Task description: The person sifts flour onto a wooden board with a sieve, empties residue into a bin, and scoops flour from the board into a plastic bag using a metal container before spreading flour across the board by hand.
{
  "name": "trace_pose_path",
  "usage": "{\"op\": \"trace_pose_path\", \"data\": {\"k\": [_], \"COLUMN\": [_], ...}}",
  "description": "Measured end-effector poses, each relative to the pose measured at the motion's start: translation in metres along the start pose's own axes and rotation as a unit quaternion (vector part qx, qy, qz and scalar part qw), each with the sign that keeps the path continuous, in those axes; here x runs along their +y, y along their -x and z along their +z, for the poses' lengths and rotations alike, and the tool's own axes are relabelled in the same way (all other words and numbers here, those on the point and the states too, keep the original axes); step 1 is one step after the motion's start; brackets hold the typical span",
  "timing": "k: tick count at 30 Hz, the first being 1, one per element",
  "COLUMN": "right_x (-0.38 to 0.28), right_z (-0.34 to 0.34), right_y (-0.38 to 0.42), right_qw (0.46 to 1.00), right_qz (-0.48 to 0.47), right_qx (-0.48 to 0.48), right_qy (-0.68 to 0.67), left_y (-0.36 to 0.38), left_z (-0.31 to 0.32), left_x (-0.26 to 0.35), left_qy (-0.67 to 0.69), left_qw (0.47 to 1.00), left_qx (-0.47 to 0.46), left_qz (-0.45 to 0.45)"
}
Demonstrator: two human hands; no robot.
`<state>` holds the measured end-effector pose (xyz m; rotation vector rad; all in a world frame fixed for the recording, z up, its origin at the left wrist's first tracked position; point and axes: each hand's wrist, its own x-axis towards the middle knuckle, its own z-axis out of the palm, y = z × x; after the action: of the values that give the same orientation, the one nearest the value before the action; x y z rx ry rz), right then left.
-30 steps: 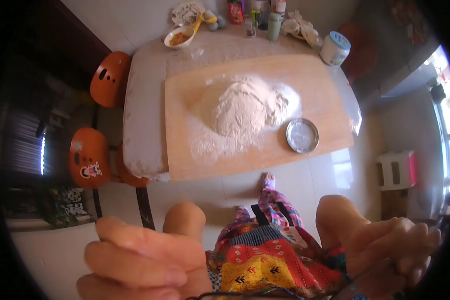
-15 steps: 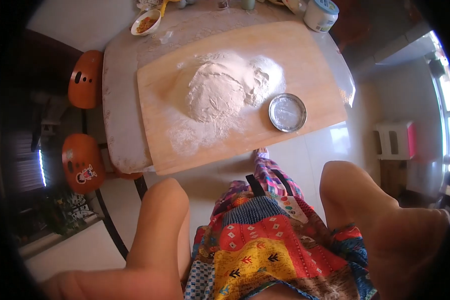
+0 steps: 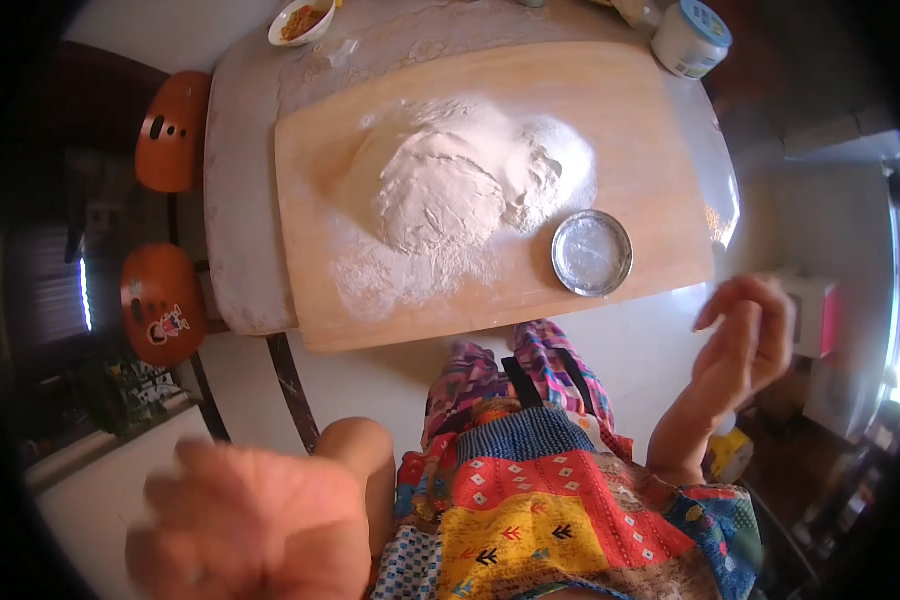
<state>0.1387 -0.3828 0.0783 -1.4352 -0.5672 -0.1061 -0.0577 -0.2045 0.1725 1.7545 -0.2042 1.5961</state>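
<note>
A large mound of pale flour [image 3: 445,190] lies on the wooden board [image 3: 650,130], with loose powder around it. A round metal sieve [image 3: 592,253], dusted white, rests near the board's front right edge. My right hand [image 3: 745,335] is raised off the board's right corner, its fingers loosely bent and nothing seen in them. At the lower left, close to the camera, my left hand [image 3: 260,520] is palm up and blurred. Its fingers look loosely curled and apart, and the visible palm holds nothing. Neither hand touches the flour or the sieve.
The board lies on a table with a patterned cover [image 3: 245,180]. A white bowl of food [image 3: 302,22] stands at the back left, a white jar with a blue lid [image 3: 690,40] at the back right. Orange chairs [image 3: 165,300] line the left side.
Both hands have come into view: the right moved forward beside the board, the left rose at the lower left. The view has shifted slightly. Flour and sieve look unchanged.
</note>
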Motion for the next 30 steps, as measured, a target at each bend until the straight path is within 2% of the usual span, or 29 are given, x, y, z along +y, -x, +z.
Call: {"op": "trace_pose_path", "data": {"k": [2, 3, 5, 6, 8, 9, 12, 15, 16, 18, 21, 24, 27, 30], "right_x": [0.019, 0.024, 0.027, 0.026, 0.027, 0.027, 0.025, 0.018, 0.017, 0.012, 0.004, -0.01, -0.03, -0.049], "right_z": [0.005, 0.01, 0.023, 0.031, 0.046, 0.055, 0.077, 0.095, 0.099, 0.108, 0.11, 0.095, 0.063, 0.02], "right_y": [0.009, 0.014, 0.024, 0.027, 0.033, 0.034, 0.043, 0.064, 0.073, 0.092, 0.118, 0.14, 0.16, 0.192], "right_qw": [0.996, 0.991, 0.979, 0.971, 0.967, 0.964, 0.961, 0.964, 0.963, 0.96, 0.956, 0.953, 0.952, 0.948], "right_qz": [0.075, 0.101, 0.15, 0.169, 0.153, 0.144, 0.103, 0.148, 0.152, 0.177, 0.196, 0.175, 0.142, 0.089], "right_qx": [-0.056, -0.085, -0.139, -0.166, -0.199, -0.213, -0.214, -0.167, -0.157, -0.134, -0.108, -0.076, -0.019, 0.069], "right_qy": [-0.013, -0.014, -0.004, 0.007, 0.047, 0.069, 0.139, 0.146, 0.156, 0.172, 0.192, 0.237, 0.27, 0.297], "left_y": [0.019, 0.021, 0.022, 0.02, 0.009, 0.004, -0.015, -0.038, -0.045, -0.06, -0.069, -0.062, -0.064, -0.057], "left_z": [-0.004, -0.008, -0.019, -0.026, -0.044, -0.053, -0.082, -0.099, -0.098, -0.1, -0.094, -0.072, -0.063, -0.03], "left_x": [-0.019, -0.022, -0.026, -0.028, -0.033, -0.038, -0.048, -0.054, -0.054, -0.054, -0.05, -0.043, -0.025, -0.011], "left_qy": [-0.06, -0.064, -0.071, -0.073, -0.103, -0.1, -0.04, 0.009, -0.061, -0.118, -0.113, 0.006, 0.103, 0.253], "left_qw": [0.992, 0.991, 0.985, 0.984, 0.99, 0.991, 0.993, 0.993, 0.977, 0.95, 0.93, 0.97, 0.959, 0.912], "left_qx": [0.059, 0.061, 0.001, 0.004, -0.038, -0.035, -0.055, -0.066, -0.138, -0.213, -0.234, -0.144, -0.246, -0.321], "left_qz": [-0.099, -0.102, -0.159, -0.162, -0.085, -0.086, -0.096, -0.098, -0.15, -0.194, -0.262, -0.196, -0.1, 0.016]}}
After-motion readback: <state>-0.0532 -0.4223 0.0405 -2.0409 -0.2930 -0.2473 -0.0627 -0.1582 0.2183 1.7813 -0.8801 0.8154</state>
